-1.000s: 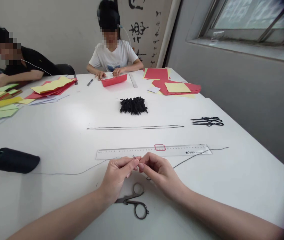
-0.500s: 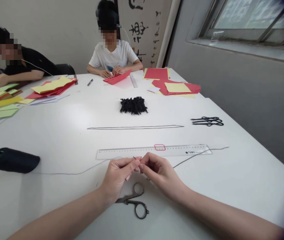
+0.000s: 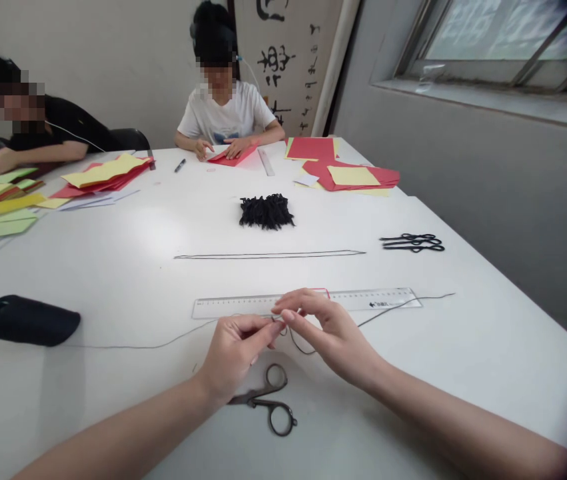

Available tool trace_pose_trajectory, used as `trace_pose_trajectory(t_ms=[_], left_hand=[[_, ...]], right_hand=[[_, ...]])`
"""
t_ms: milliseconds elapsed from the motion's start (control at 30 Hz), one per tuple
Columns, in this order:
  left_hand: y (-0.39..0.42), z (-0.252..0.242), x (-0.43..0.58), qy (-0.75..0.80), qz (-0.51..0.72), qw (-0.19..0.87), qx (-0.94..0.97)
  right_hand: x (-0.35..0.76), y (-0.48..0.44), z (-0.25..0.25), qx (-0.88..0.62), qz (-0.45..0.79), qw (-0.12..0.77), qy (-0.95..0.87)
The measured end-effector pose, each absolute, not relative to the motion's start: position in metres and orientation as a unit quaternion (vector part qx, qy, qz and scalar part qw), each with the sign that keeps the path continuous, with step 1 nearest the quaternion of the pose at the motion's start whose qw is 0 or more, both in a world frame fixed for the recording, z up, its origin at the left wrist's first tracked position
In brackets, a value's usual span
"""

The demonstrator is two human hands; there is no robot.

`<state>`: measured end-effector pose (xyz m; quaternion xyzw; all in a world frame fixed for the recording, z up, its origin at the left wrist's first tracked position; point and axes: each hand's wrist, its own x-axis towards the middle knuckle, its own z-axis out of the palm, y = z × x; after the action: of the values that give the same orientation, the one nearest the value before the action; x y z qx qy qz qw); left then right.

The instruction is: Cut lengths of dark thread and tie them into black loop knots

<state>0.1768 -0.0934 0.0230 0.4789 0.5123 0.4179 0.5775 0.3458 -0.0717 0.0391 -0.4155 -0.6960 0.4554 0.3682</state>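
Thin black cord (image 3: 158, 347) runs across the table from a dark cloth-like roll (image 3: 26, 321) on the left up to my hands. My left hand (image 3: 236, 350) pinches this cord between thumb and forefinger. Close against it, my right hand (image 3: 330, 330) has its fingers stretched longer, with thumb and fingertips nearly meeting on the cord. Small loops of cord hang below the right fingertips, and its free end trails to the right over a clear ruler (image 3: 378, 300). Folding scissors (image 3: 263, 398) lie under my hands, the blades partly hidden by my left wrist.
Beyond the ruler lie a long doubled cord (image 3: 268, 255), a bundle of black loops (image 3: 267, 211) and several knotted black cords (image 3: 413, 242). Two people sit across the table; one handles red paper (image 3: 238, 157). Stacked coloured paper (image 3: 106, 175) is at the far left.
My right hand has loosened from its tight pinch, its fingers straightening and lifting over the cord. Loops of cord now show beneath it. My left hand keeps its grip.
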Motion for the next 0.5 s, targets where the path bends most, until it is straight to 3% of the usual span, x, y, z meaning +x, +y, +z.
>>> trace_pose_trajectory(t_ms=[367,500], left_hand=[[-0.087,0.038,0.178,0.506,0.351,0.542,0.572],[-0.083,0.052,0.175,0.446,0.371,0.552,0.599]], right_hand=[[0.35,-0.073,0.056,-0.415,0.374,0.32,-0.765],[0.352,-0.074,0.062,-0.399,0.499,0.343,-0.689]])
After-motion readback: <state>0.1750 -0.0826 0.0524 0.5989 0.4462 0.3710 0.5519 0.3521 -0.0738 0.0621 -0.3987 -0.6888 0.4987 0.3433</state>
